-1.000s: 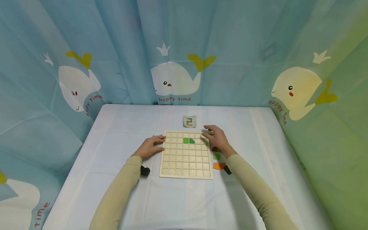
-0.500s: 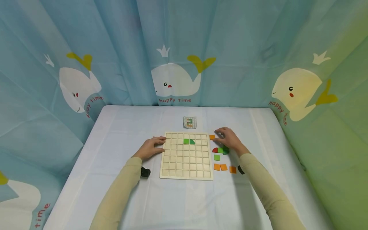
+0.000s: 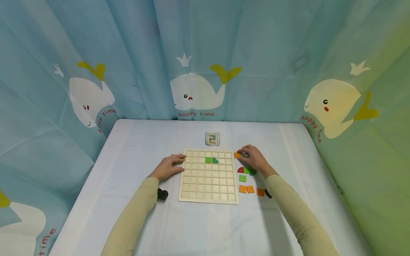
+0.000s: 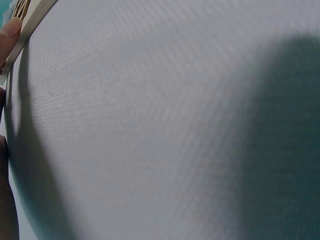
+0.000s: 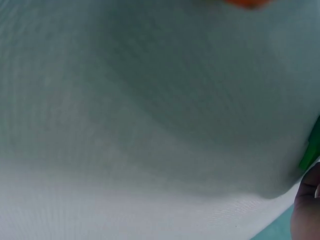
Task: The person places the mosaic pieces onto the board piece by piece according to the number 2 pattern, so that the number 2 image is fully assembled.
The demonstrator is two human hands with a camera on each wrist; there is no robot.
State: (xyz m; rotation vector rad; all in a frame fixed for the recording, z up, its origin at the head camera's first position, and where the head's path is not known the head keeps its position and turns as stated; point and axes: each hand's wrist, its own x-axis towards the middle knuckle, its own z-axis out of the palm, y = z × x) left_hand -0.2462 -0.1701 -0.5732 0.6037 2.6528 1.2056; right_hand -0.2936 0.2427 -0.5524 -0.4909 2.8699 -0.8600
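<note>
A pale wooden grid board (image 3: 208, 181) lies on the table in the head view. In its upper cells sit a light green square tile (image 3: 208, 160) and a dark green quarter-round tile (image 3: 215, 160). My left hand (image 3: 166, 168) rests against the board's left edge with fingers extended; its thumb (image 4: 10, 34) touches the rim in the left wrist view. Beyond the board's upper right edge, my right hand (image 3: 253, 157) pinches an orange square tile (image 3: 237, 155) between thumb and fingers. That tile's far part is partly covered by the fingertips.
Right of the board lie a red quarter-round tile (image 3: 241, 170), a green square (image 3: 246, 170), a dark green tile (image 3: 252, 171), another green square (image 3: 242, 179) and several orange squares (image 3: 250, 189). A small pattern card (image 3: 212, 139) lies behind the board. Curtains (image 3: 205, 42) surround the table.
My right hand has moved right, from over the board's upper right corner to the orange tile beside it, and its fingers have closed in on that tile. The left hand stays put.
</note>
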